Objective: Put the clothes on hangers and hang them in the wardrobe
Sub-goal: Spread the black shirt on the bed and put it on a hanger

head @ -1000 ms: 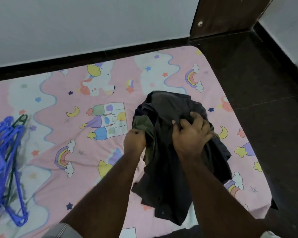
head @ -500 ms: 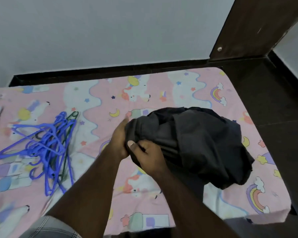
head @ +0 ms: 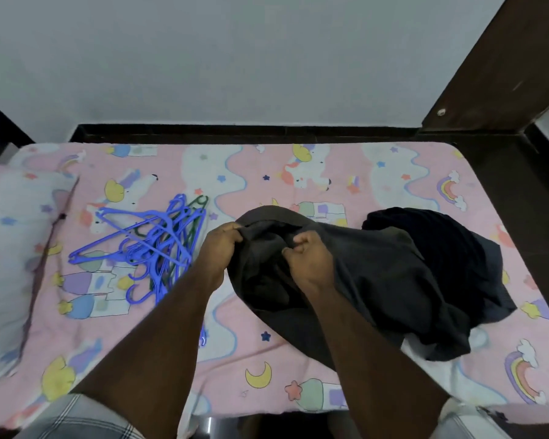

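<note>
1. Right at the bottom edge, a checked sleeve (head: 86, 419) shows on the left, and both bare forearms reach out over the bed (head: 267, 397) with its pink cartoon sheet.
2. The left hand (head: 221, 245) has its fingers curled round the top left edge of a dark grey garment (head: 377, 280) and pinches the cloth tight.
3. The right hand (head: 309, 258) grips the same garment just beside it, fingers bunched into the fabric, knuckles up.
4. Between the two hands the cloth gapes into a dark fold, held a little off the sheet; the rest of it drapes down and to the right, lying on the bed.
5. Touching the garment's far right side sits a pile of darker clothes (head: 441, 236), crumpled on the bed; how many pieces are in it, I cannot tell.
6. Over on the left, just beside the left hand, a tangle of hangers (head: 159, 245) lies flat on the sheet, mostly blue, with one or two green ones mixed in.
7. Further left, a pillow (head: 16, 248) in the same print rests at the end of the bed.
8. Beyond the bed, a dark floor strip meets a pale wall (head: 235, 58), and a brown wooden panel (head: 501, 64) stands at the far right corner.
</note>
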Demonstrator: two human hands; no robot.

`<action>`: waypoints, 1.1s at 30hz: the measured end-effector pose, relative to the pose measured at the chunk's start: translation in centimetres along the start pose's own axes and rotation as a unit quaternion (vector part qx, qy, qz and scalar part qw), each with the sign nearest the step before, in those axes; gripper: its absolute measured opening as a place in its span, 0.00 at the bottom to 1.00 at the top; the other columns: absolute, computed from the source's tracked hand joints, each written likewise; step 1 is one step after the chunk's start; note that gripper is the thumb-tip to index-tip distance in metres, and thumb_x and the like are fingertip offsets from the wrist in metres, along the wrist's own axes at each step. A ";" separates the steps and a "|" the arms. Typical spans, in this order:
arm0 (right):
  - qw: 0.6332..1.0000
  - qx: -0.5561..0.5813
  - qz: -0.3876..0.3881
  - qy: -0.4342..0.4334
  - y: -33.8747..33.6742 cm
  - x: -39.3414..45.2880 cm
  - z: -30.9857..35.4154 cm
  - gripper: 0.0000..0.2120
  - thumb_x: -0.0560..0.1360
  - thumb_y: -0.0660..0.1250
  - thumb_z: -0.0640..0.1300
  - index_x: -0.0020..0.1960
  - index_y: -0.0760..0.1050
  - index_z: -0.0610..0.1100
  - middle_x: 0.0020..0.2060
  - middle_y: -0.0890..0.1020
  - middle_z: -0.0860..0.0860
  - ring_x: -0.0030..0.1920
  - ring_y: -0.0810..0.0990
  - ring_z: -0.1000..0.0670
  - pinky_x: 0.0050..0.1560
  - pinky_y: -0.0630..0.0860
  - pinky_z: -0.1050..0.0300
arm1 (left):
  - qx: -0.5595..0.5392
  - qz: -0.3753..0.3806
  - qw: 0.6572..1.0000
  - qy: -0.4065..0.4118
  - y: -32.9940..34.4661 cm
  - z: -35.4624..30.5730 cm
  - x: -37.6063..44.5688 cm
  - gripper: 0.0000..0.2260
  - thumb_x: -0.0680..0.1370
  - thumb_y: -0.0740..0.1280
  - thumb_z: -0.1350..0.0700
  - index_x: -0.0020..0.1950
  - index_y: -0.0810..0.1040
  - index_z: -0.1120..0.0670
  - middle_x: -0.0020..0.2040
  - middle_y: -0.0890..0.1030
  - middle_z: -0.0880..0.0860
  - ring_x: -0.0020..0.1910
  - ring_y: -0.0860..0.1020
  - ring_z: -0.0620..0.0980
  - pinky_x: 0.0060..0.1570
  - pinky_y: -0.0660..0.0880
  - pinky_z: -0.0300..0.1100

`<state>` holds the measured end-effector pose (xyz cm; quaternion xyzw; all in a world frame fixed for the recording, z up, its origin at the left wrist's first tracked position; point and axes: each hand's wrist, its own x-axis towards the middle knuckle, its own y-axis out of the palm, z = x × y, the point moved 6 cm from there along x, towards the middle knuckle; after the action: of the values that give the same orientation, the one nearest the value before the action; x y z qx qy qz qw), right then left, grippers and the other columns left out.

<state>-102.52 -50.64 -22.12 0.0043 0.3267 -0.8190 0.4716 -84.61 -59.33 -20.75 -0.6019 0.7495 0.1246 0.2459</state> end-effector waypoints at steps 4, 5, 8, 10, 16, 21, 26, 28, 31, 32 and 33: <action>0.995 -0.086 0.043 -0.035 1.3 2.7 1.4 0.25 0.74 0.64 0.36 0.71 0.72 0.45 0.61 0.79 0.47 0.61 0.78 0.45 0.63 0.75 0.52 | 0.003 0.003 1.000 -0.014 -0.7 1.1 1.1 0.16 0.71 0.55 0.69 0.31 0.76 0.53 0.26 0.74 0.47 0.33 0.68 0.51 0.32 0.64 0.41; 0.991 -0.119 0.046 -0.049 1.3 3.5 1.6 0.29 0.73 0.63 0.35 0.73 0.70 0.46 0.64 0.78 0.46 0.63 0.77 0.44 0.64 0.75 0.49 | -0.010 0.006 1.000 -0.017 -0.8 1.4 1.3 0.17 0.70 0.55 0.70 0.31 0.76 0.53 0.28 0.75 0.48 0.33 0.69 0.51 0.33 0.65 0.40; 0.971 -0.212 0.080 -0.075 1.7 6.1 2.0 0.30 0.72 0.65 0.35 0.73 0.70 0.49 0.66 0.74 0.45 0.65 0.74 0.41 0.64 0.75 0.47 | -0.053 0.030 0.998 -0.035 -1.0 1.9 1.7 0.10 0.65 0.57 0.66 0.32 0.74 0.54 0.36 0.74 0.56 0.38 0.69 0.53 0.36 0.65 0.43; 0.956 -0.249 0.126 -0.087 2.1 7.3 2.6 0.17 0.73 0.66 0.36 0.61 0.79 0.46 0.57 0.79 0.45 0.58 0.79 0.41 0.56 0.77 0.52 | -0.054 0.036 0.997 -0.053 -1.4 1.9 1.9 0.09 0.61 0.58 0.63 0.29 0.75 0.52 0.33 0.74 0.53 0.37 0.68 0.53 0.36 0.65 0.43; 0.942 -0.226 0.118 -0.219 1.7 8.7 11.1 0.15 0.71 0.61 0.29 0.47 0.82 0.45 0.46 0.83 0.46 0.47 0.79 0.46 0.48 0.75 0.56 | 0.100 -0.068 0.987 0.103 -2.0 -4.3 4.2 0.21 0.75 0.67 0.65 0.65 0.76 0.49 0.63 0.72 0.47 0.64 0.71 0.48 0.62 0.69 0.44; 0.938 -0.103 0.120 -0.309 0.5 9.0 19.3 0.14 0.69 0.65 0.29 0.45 0.84 0.43 0.47 0.84 0.48 0.48 0.80 0.50 0.51 0.74 0.60 | 0.132 0.037 0.974 0.180 1.1 -11.6 4.6 0.17 0.79 0.69 0.61 0.67 0.73 0.51 0.52 0.82 0.53 0.46 0.80 0.48 0.43 0.77 0.36; 0.960 0.027 0.074 -0.268 -2.1 10.5 23.4 0.09 0.72 0.70 0.37 0.50 0.80 0.46 0.51 0.82 0.50 0.50 0.80 0.53 0.53 0.75 0.60 | 0.119 -0.119 0.974 0.149 -1.7 -15.7 4.7 0.05 0.77 0.71 0.50 0.50 0.81 0.50 0.46 0.84 0.54 0.43 0.83 0.54 0.43 0.77 0.46; 0.964 -0.018 0.112 -0.241 -1.6 9.9 23.5 0.07 0.75 0.71 0.47 0.46 0.81 0.43 0.45 0.84 0.48 0.47 0.81 0.49 0.51 0.77 0.53 | 0.012 -0.063 0.994 0.091 -0.8 -16.2 4.1 0.09 0.81 0.66 0.50 0.50 0.82 0.53 0.48 0.84 0.56 0.44 0.81 0.55 0.44 0.77 0.46; 0.959 -0.022 0.181 -0.218 -1.3 9.0 22.6 0.15 0.75 0.73 0.54 0.45 0.81 0.41 0.43 0.84 0.46 0.47 0.83 0.47 0.51 0.78 0.48 | -0.136 0.056 0.989 0.023 0.7 -17.3 2.1 0.19 0.85 0.56 0.45 0.51 0.80 0.57 0.46 0.84 0.60 0.44 0.83 0.57 0.47 0.81 0.50; 0.956 -0.017 0.197 -0.218 -1.4 8.8 22.6 0.14 0.72 0.76 0.52 0.47 0.82 0.41 0.45 0.85 0.46 0.48 0.84 0.46 0.53 0.79 0.48 | -0.127 0.070 0.989 0.022 0.7 -17.8 1.6 0.20 0.86 0.55 0.45 0.54 0.80 0.57 0.45 0.84 0.60 0.44 0.83 0.57 0.45 0.81 0.49; 0.953 -0.018 0.208 -0.219 -1.6 8.7 22.8 0.14 0.69 0.79 0.48 0.50 0.82 0.42 0.46 0.85 0.46 0.49 0.84 0.46 0.54 0.80 0.48 | -0.098 0.070 0.992 0.029 0.5 -18.2 1.6 0.17 0.86 0.56 0.46 0.58 0.78 0.56 0.46 0.83 0.60 0.44 0.83 0.57 0.43 0.81 0.48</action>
<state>-101.77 -69.09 -6.08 -0.1157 0.2216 -0.6776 0.6916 -89.32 -69.35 -6.17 -0.5725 0.7809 0.1966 0.1545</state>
